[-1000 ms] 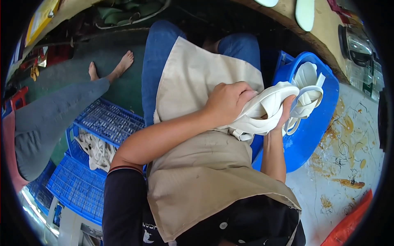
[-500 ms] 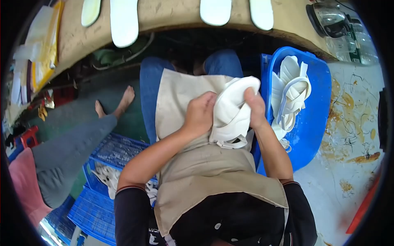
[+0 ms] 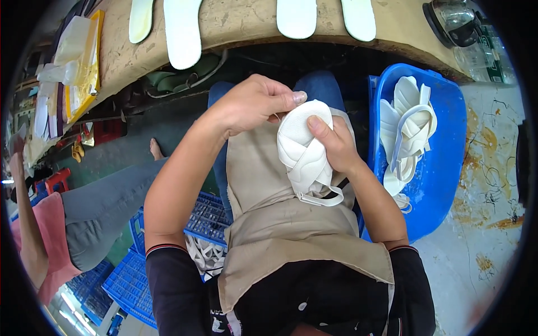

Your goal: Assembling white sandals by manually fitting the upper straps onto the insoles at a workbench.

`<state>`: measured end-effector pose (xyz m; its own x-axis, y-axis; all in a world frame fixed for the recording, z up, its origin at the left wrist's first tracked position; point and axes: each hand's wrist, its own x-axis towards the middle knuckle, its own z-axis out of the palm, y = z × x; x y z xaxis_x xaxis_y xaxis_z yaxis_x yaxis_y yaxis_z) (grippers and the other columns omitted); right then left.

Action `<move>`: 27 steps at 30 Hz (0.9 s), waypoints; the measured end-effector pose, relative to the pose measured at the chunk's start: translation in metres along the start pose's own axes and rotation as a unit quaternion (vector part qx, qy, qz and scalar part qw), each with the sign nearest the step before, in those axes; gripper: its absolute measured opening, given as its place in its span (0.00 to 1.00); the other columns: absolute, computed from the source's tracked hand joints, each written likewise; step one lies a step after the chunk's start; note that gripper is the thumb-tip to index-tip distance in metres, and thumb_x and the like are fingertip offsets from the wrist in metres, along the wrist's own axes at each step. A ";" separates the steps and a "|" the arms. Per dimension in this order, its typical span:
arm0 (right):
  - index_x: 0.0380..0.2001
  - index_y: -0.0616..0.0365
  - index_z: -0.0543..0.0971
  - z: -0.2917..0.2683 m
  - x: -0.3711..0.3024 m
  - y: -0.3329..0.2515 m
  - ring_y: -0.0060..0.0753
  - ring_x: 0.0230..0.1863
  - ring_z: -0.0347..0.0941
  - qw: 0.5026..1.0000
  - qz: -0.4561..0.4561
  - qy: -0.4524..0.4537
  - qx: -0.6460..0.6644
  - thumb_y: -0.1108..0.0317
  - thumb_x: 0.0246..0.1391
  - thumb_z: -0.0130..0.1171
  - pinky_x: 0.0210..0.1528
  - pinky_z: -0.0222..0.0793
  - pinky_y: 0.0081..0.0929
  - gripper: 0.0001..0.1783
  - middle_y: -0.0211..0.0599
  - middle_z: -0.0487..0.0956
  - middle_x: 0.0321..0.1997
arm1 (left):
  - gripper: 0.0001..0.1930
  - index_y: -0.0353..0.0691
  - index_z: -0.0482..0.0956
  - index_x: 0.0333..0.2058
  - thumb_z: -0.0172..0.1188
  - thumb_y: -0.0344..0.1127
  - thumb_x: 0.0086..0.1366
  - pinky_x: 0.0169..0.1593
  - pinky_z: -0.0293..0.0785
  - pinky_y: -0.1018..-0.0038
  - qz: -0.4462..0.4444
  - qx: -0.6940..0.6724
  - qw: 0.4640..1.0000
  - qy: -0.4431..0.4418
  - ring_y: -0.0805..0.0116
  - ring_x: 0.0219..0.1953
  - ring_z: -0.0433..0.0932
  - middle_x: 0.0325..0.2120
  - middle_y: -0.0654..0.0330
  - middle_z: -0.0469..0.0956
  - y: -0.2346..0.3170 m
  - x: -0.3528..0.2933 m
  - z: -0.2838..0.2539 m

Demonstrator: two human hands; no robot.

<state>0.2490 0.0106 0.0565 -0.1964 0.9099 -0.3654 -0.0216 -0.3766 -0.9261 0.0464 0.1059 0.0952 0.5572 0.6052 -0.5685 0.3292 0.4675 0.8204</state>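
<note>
A white sandal with crossed woven straps and a buckled heel strap is held over my lap, toe pointing away from me. My right hand grips its right side, thumb pressed on the insole near the toe and fingers underneath. My left hand is at the toe's left edge, thumb stretched along the rim and fingers curled below. Whatever its fingertips pinch is hidden. The heel strap hangs loosely toward me, over the beige apron.
To my right stands a blue bin holding several white sandals. White soles lie along the workbench, beside a glass pot. Blue crates and a co-worker in a pink top are at left.
My left hand has moved from the sandal's side up to its toe edge, its elbow swinging outward. The sandal has shifted slightly left and its insole shows more.
</note>
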 end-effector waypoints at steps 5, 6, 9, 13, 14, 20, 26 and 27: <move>0.33 0.71 0.82 0.009 0.003 -0.011 0.30 0.26 0.75 0.999 0.015 -0.008 -0.027 0.52 0.64 0.53 0.29 0.70 0.23 0.26 0.43 0.82 0.27 | 0.14 0.31 0.84 0.38 0.60 0.39 0.69 0.39 0.73 0.81 0.038 -0.163 0.985 0.050 0.76 0.30 0.74 0.30 0.61 0.81 -0.020 0.002 0.003; 0.33 0.71 0.82 0.011 0.003 -0.010 0.30 0.26 0.75 1.000 0.013 -0.008 -0.026 0.52 0.64 0.53 0.29 0.70 0.23 0.26 0.43 0.82 0.27 | 0.14 0.31 0.84 0.38 0.60 0.39 0.69 0.39 0.73 0.81 0.038 -0.161 0.985 0.051 0.76 0.30 0.74 0.30 0.61 0.81 -0.019 0.000 0.003; 0.32 0.70 0.82 0.013 0.001 -0.013 0.32 0.24 0.75 0.997 -0.025 0.028 -0.070 0.52 0.63 0.53 0.28 0.70 0.25 0.26 0.42 0.83 0.28 | 0.13 0.31 0.83 0.41 0.58 0.37 0.69 0.40 0.74 0.80 0.047 -0.014 0.988 0.146 0.75 0.31 0.75 0.32 0.61 0.81 -0.003 -0.011 0.011; 0.33 0.68 0.83 0.029 0.016 -0.030 0.37 0.24 0.76 0.961 -0.051 0.125 -0.241 0.55 0.61 0.55 0.30 0.70 0.27 0.22 0.41 0.84 0.29 | 0.15 0.32 0.78 0.50 0.53 0.34 0.70 0.42 0.75 0.77 0.094 -0.058 0.968 0.225 0.72 0.33 0.77 0.38 0.58 0.82 -0.008 -0.047 0.018; 0.36 0.68 0.83 0.051 0.020 -0.037 0.39 0.27 0.78 0.949 -0.117 0.112 -0.270 0.58 0.61 0.55 0.32 0.71 0.27 0.20 0.42 0.85 0.31 | 0.17 0.31 0.75 0.53 0.50 0.36 0.72 0.45 0.75 0.77 0.105 0.028 0.967 0.230 0.72 0.35 0.76 0.40 0.57 0.80 -0.024 -0.055 0.015; 0.51 0.66 0.79 0.035 0.029 0.009 0.38 0.50 0.79 0.966 -0.239 0.056 -0.079 0.58 0.65 0.50 0.52 0.73 0.27 0.23 0.42 0.83 0.52 | 0.20 0.32 0.70 0.57 0.41 0.40 0.77 0.46 0.73 0.79 0.178 -0.256 0.895 0.319 0.70 0.38 0.77 0.47 0.55 0.80 -0.115 -0.054 0.001; 0.48 0.64 0.81 0.060 0.087 0.017 0.38 0.50 0.78 0.988 0.045 -0.094 0.115 0.46 0.71 0.37 0.52 0.71 0.29 0.33 0.47 0.82 0.52 | 0.22 0.31 0.73 0.53 0.39 0.43 0.78 0.47 0.71 0.80 0.239 -0.302 0.836 0.391 0.72 0.39 0.77 0.45 0.56 0.81 -0.130 -0.042 0.034; 0.49 0.64 0.80 0.063 0.091 0.005 0.37 0.51 0.77 0.988 0.072 -0.139 -0.008 0.47 0.71 0.36 0.54 0.70 0.28 0.32 0.47 0.81 0.53 | 0.21 0.32 0.74 0.49 0.38 0.43 0.78 0.45 0.70 0.80 0.246 -0.276 0.831 0.415 0.73 0.37 0.74 0.42 0.58 0.80 -0.130 -0.040 0.035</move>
<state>0.1692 0.0809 0.0243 -0.4573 0.7633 -0.4565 0.0408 -0.4947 -0.8681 0.0079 -0.0019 0.0139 -0.2716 0.9401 -0.2061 -0.3106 0.1171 0.9433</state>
